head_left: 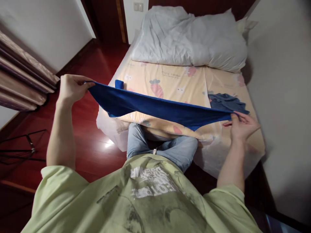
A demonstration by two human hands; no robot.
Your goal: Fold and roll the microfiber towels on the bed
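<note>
A dark blue cloth [155, 108] is stretched in the air between my two hands, its top edge taut and sloping down to the right. My left hand [74, 85] pinches one top corner between thumb and fingers. At the opposite end my right hand [243, 124] grips the other corner, thumb on top. The cloth's lower edge hangs loose in uneven points; whether it is a garment cannot be told. Just behind it shows a small blue piece [119, 84], joined or separate I cannot tell. A crumpled grey-blue cloth [228, 102] lies on the bed near my right hand.
The bed [143, 72] has a peach sheet with carrot prints and a translucent cover at its sides. A pale bulky quilt [189, 38] lies at its head. Curtains [21, 74] hang at left, above the red wood floor [94, 126]. A black metal stand [30, 145] stands lower left.
</note>
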